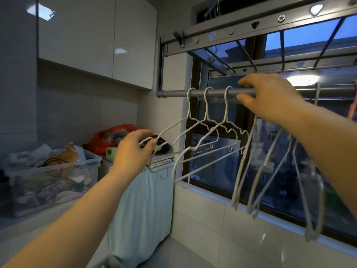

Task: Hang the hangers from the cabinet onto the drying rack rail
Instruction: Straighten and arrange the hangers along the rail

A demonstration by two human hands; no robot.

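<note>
While a clear plastic bin full of clutter sits at the far left on the counter, an orange bag and a small green box lie just behind it to the right. Glossy white wall cabinets hang above them, doors closed. A pale blue cloth drapes down below the counter's right end.

Next comes the left hand, raised in front of the orange bag, its fingers curled round the lower shoulder end of the leftmost hanger. That hanger is one of three white hangers hooked side by side over the grey rail of the drying rack, all three swung out to the left and overlapping one another in front of the window.

Just right of the third hook, the right hand grasps the rail, fingers over the top and thumb beneath. Several more hangers dangle edge-on below this hand, near the window sill; their hooks are hidden behind the palm, so whether the fingers also clasp them cannot be told. Further right, another hook sits over the rail.
</note>
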